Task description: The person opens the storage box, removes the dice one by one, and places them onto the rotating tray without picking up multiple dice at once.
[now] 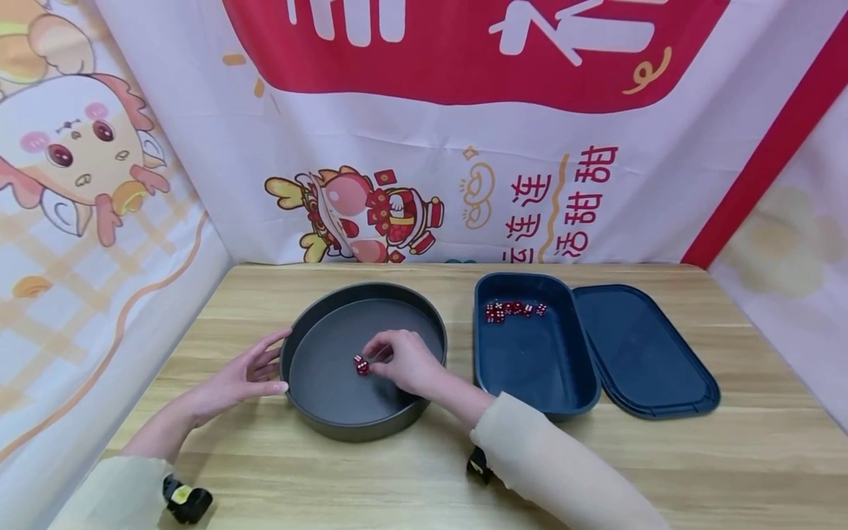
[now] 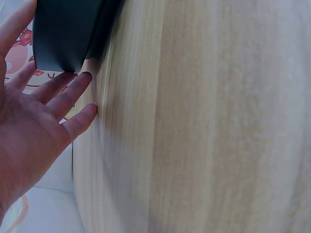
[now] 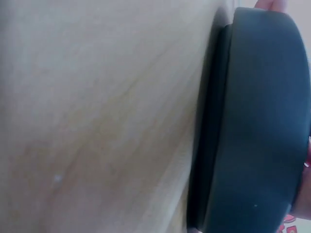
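Observation:
In the head view, a round dark grey pan (image 1: 331, 416) sits on the table, with my left hand (image 1: 238, 379) at its left side. That hand's fingers and thumb are spread along the outer wall; the left wrist view shows the left palm (image 2: 34, 121) and extended fingers by the pan wall (image 2: 65, 36). My right hand (image 1: 411, 364) reaches over the near right rim into the pan. Its curled thumb and fingers pinch a small cluster of red dice (image 1: 361, 365) at the fingertips. In the right wrist view the pan's wall (image 3: 262, 116) hides most of that hand.
Right of the pan stands a dark blue rectangular container (image 1: 530, 368), with several red dice (image 1: 513, 310) grouped toward its far end. A matching blue lid (image 1: 652, 353) lies beside it on the wooden table (image 1: 318, 478). Printed cloth (image 1: 411, 132) hangs behind the table.

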Available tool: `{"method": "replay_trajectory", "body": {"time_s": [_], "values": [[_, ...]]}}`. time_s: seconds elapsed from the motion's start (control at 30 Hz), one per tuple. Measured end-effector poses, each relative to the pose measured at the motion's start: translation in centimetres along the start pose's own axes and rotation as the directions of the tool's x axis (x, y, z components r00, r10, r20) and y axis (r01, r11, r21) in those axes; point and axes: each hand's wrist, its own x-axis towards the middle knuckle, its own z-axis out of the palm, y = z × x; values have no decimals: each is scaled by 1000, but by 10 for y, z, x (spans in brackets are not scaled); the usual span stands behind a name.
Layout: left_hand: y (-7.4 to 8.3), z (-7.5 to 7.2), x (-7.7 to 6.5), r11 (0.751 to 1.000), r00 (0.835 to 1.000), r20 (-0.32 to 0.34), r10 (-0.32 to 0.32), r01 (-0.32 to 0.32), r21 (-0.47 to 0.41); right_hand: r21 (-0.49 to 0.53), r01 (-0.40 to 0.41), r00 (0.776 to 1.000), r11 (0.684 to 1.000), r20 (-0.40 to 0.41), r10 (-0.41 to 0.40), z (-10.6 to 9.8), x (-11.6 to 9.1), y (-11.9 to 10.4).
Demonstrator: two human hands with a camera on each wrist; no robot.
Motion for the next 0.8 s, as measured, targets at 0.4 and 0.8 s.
{"method": "replay_trajectory", "body": {"time_s": [0.4,0.8], "values": [[-2,0,0,1000,1000,-1,-6,6,4,74,58,998,996,-24,-57,-33,-34,-14],[-1,0,0,1000,1000,-1,-11,11,13,53,84,993,995,-91,-79,-92,-66,-1]]}}
